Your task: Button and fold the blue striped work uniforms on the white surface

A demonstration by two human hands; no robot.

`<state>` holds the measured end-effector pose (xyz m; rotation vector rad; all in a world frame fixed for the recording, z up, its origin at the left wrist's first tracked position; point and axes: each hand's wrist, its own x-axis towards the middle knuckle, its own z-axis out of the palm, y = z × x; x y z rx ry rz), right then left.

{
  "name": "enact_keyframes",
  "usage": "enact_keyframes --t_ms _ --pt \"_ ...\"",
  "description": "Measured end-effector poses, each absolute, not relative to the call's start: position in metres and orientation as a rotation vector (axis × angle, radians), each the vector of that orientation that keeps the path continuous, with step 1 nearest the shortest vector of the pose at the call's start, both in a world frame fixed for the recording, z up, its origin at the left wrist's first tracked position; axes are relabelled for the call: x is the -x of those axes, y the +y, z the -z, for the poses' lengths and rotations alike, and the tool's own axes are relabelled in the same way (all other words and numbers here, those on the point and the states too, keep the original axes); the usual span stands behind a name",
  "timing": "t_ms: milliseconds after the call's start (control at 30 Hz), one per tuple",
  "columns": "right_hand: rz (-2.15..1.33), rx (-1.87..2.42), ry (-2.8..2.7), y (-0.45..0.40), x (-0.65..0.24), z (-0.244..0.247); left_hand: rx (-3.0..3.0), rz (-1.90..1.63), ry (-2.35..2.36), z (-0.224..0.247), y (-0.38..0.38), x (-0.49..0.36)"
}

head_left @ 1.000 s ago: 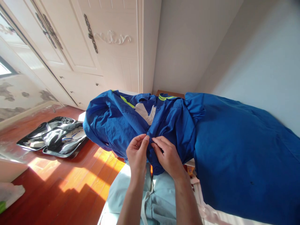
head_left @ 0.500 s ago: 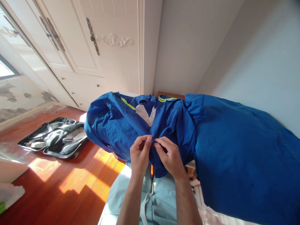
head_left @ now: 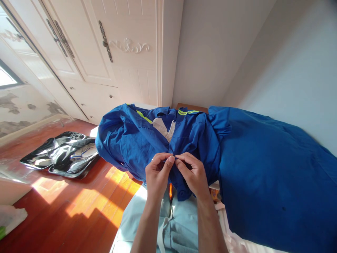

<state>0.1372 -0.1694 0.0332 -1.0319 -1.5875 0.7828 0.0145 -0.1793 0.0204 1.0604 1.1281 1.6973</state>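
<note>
A blue work jacket with yellow-green stripes at the shoulders lies spread out before me, its collar at the far side. My left hand pinches the front edge of the jacket between thumb and fingertips. Right beside it, my right hand pinches the jacket's other front edge, and the fingertips of both hands nearly meet. Whether a button sits between them is hidden by the fingers. Below the hands, a lower corner of the jacket hangs over my light grey-blue trousers.
A large blue cloth covers the surface at the right. On the red wooden floor at the left lies an open black suitcase with things inside. Beyond stands a white wardrobe; a grey wall rises at the right.
The fingertips of both hands have come closer together at the jacket's front edge. My right hand has shifted slightly, and the jacket's lower corner has moved a little to the right.
</note>
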Motion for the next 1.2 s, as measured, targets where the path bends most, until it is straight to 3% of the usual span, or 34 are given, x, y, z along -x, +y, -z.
enact_keyframes --t_ms 267,900,1200 --pt "-0.878 0.992 -1.649 -0.169 -0.143 -0.033 -0.885 -1.662 1.057 -0.014 -0.176 -0.015" --pt "-0.892 0.986 -1.602 -0.166 -0.138 -0.03 -1.182 -1.621 1.286 -0.012 -0.177 -0.018" --pt "-0.599 0.915 -1.697 -0.165 -0.136 -0.024 -1.225 -1.579 1.386 -0.015 -0.181 -0.018"
